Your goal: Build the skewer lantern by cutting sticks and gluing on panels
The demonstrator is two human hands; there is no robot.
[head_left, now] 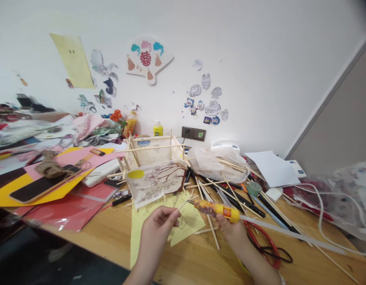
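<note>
Yellow plastic, mottled with darker patches towards the front, forms the slim hot-glue gun (226,211) that is held in the right hand (230,229) above the wooden counter (197,263). Its body is wrapped from beneath by the right fingers, which are closed around it; whether a trigger is being pressed cannot be told. A long translucent glue rod (289,234) is seen extending from its rear. In the left hand (160,226), a short pale wooden stick (183,205) is pinched between the thumb and the curled fingers, and its free end is placed close to the gun's nozzle; whether the two are touching cannot be made out. The stick is held over a yellow paper sheet (188,223) bearing line drawings, near a frame of thin wooden bars (157,148) fitted with a painted whitish panel (156,180).

The stick should be found light, stiff and easily snapped, so it is best gripped gently, away from the nozzle. The gun is probably firm and slightly slick; it is best taken by its yellow body, since the nozzle may be hot
</note>
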